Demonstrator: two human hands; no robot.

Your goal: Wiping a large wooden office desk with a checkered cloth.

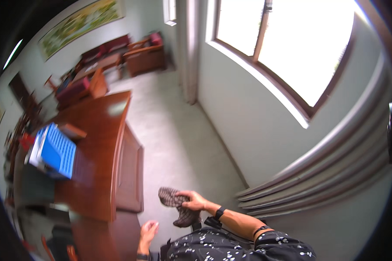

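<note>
A dark brown cloth (168, 196) with a pale checked pattern is gripped in my right hand (192, 200), low in the centre of the view. Its lower part (186, 219) hangs in folds beneath the fingers. Nothing shows in my left hand (149, 228), which is lower and further left, near the desk's side, with its fingers partly curled. Dark bands circle both wrists. The floor lies below both hands.
A wooden desk (94, 140) stands at left, bearing a blue file rack (57, 150). Beyond are wooden armchairs (145, 58) with red cushions and a low table (98, 67). A window (290, 42), wall and grey curtain (317, 176) line the right.
</note>
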